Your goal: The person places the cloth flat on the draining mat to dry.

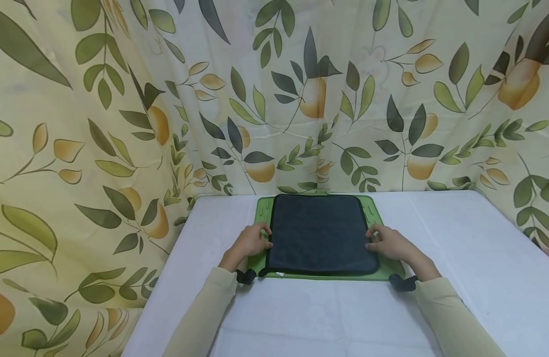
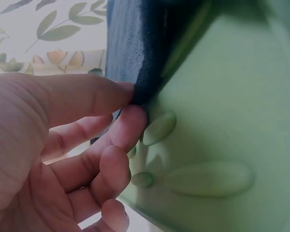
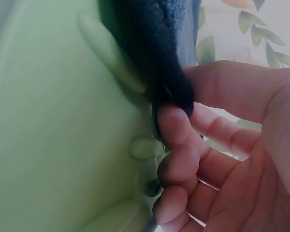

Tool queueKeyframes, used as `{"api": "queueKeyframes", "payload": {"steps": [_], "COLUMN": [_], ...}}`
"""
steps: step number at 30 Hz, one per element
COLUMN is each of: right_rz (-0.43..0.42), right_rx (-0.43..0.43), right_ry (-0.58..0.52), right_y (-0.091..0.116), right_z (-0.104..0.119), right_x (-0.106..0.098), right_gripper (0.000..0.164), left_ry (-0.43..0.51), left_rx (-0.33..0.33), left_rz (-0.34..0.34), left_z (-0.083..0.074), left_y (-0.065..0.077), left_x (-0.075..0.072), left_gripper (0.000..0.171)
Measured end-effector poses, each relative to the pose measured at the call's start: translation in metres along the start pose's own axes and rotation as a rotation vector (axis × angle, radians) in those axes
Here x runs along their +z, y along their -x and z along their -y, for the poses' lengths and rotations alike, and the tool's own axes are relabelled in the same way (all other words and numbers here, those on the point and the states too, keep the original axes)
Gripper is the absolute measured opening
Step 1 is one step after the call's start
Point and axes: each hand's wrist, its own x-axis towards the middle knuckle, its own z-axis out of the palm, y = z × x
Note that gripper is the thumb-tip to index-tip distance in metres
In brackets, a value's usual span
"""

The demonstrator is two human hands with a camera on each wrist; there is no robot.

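Observation:
A dark, roughly square cloth [image 1: 319,233] with bound black edges and rounded corners lies over a green board [image 1: 263,210]. A small white tag shows at its near left edge. My left hand [image 1: 252,241] pinches the cloth's left edge between thumb and index finger, while the other fingers curl loosely beside the board in the left wrist view. On the opposite side my right hand [image 1: 390,243] pinches the right edge the same way. In the right wrist view the cloth's edge [image 3: 176,82] folds between thumb and fingertip. The board's raised oval bumps [image 2: 210,179] lie near the fingers.
The board rests at the far side of a table covered with a white cloth [image 1: 301,317]. Leaf-and-fruit patterned curtains [image 1: 274,99] hang behind the table and along its left and right sides. Black straps [image 1: 403,282] circle both wrists.

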Motion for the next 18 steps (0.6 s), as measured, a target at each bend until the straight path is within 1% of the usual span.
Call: {"api": "queueKeyframes", "payload": {"steps": [4, 11, 14, 18], "right_rz": [0.004, 0.010, 0.012, 0.004], "right_rx": [-0.014, -0.022, -0.037, -0.031], "right_ry": [-0.001, 0.007, 0.023, 0.027], "right_y": [0.0007, 0.0001, -0.0005, -0.0005], "right_z": [-0.0004, -0.0025, -0.0048, -0.0088], "right_x": [-0.0001, 0.0001, -0.0011, -0.0067], "right_gripper": [0.033, 0.033, 0.033, 0.035], "left_ry": [-0.022, -0.063, -0.075, -0.106], "left_rx": [0.016, 0.021, 0.030, 0.033], "left_rz": [-0.004, 0.001, 0.002, -0.012], "left_z": [0.0003, -0.0014, -0.0020, 0.0011], "left_y": [0.0009, 0.0017, 0.0025, 0.0022], "left_x": [-0.0008, -0.0002, -0.0017, -0.0056], "left_gripper": [0.026, 0.021, 0.020, 0.017]}}
